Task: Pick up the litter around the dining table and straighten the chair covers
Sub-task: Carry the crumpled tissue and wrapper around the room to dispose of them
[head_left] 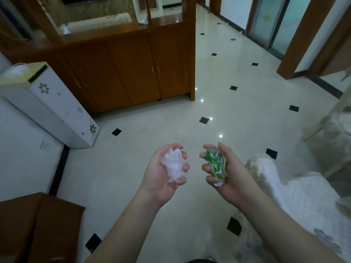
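My left hand (161,175) is held palm up over the floor, fingers curled round a crumpled wad of clear plastic (173,164). Beside it, a small gap away, my right hand (226,173) grips a scrunched green and white wrapper (216,163), with a silvery end sticking out below the fingers. At the right, a chair with a white fluffy cover (296,194) stands close to my right forearm; the cover looks rumpled. Another white-covered chair (334,133) is further right, blurred.
A brown wooden cabinet (131,73) with doors stands ahead at the left. A white floor-standing appliance (51,105) leans along the left wall. A brown cardboard box (38,226) is at the lower left. The glossy tiled floor (237,114) runs ahead toward doorways.
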Available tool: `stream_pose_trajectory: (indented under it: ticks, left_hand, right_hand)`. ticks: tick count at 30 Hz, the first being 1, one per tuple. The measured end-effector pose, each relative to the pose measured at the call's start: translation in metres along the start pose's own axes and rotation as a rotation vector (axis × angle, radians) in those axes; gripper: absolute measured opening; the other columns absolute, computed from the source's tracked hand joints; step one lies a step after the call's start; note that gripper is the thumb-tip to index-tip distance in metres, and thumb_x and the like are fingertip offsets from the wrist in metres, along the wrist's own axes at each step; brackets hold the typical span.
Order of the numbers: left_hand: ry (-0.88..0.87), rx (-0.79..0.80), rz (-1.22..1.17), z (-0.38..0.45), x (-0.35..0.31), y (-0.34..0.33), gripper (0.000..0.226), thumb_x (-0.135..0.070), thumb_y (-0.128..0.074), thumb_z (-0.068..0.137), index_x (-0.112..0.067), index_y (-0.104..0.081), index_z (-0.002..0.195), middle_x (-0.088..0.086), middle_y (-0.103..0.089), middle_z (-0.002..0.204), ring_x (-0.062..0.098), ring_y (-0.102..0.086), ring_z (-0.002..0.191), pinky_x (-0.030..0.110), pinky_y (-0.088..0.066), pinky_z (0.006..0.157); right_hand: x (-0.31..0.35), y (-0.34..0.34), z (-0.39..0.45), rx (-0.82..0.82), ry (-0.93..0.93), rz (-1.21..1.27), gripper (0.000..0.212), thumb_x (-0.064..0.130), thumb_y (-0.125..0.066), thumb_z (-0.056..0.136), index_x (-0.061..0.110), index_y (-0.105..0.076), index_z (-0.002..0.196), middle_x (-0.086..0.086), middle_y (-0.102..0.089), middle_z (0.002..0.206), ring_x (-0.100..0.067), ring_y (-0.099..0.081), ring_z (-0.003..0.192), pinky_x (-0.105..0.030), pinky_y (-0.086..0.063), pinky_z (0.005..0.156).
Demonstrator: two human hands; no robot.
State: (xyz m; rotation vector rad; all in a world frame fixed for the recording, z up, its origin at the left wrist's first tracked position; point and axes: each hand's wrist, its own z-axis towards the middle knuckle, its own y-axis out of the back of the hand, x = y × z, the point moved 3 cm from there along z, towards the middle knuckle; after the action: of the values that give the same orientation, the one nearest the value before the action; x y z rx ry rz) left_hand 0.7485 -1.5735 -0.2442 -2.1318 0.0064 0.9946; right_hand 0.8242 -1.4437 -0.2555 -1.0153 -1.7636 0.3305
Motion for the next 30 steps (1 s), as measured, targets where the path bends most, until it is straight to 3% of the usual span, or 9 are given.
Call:
stream_pose_trajectory:
  ticks: [11,17,23,30]
  left_hand:
    - [-0.006,0.022,0.009,0.175,-0.120,0.042,0.025,-0.034,-0.046,0.089,-0.013,-0.055,0.099,0.007,-0.051,0.082,0.018,-0.046,0.058,0.017,-0.030,0.037]
    - [0.051,0.175,0.116,0.263,-0.184,0.020,0.030,-0.036,-0.048,0.082,-0.015,-0.055,0.102,0.008,-0.053,0.082,0.018,-0.047,0.059,0.017,-0.034,0.035]
    - [0.166,0.268,0.062,0.359,-0.191,-0.026,0.026,-0.035,-0.047,0.083,-0.015,-0.056,0.097,0.007,-0.052,0.083,0.018,-0.046,0.059,0.015,-0.029,0.037]
    - [0.267,0.298,0.136,0.481,-0.169,-0.094,0.024,-0.033,-0.047,0.085,-0.014,-0.057,0.097,0.008,-0.054,0.082,0.020,-0.046,0.059,0.018,-0.029,0.039]
  right_hand:
    - [0.071,-0.052,0.192,-0.053,0.044,-0.029,0.031,0.037,-0.046,0.096,0.013,-0.064,0.101,-0.004,-0.063,0.081,-0.012,-0.049,0.054,-0.018,-0.030,0.036]
    - [0.110,-0.078,0.269,-0.089,0.084,-0.037,0.030,0.038,-0.046,0.096,0.015,-0.064,0.100,-0.004,-0.063,0.082,-0.013,-0.050,0.055,-0.019,-0.031,0.036]
    - [0.166,-0.051,0.320,-0.194,0.158,0.020,0.030,0.037,-0.047,0.095,0.012,-0.063,0.103,-0.004,-0.063,0.081,-0.013,-0.049,0.054,-0.019,-0.030,0.036]
    - [0.244,0.034,0.378,-0.321,0.235,0.184,0.029,0.036,-0.047,0.094,0.013,-0.065,0.099,-0.004,-0.061,0.080,-0.013,-0.047,0.053,-0.018,-0.029,0.035]
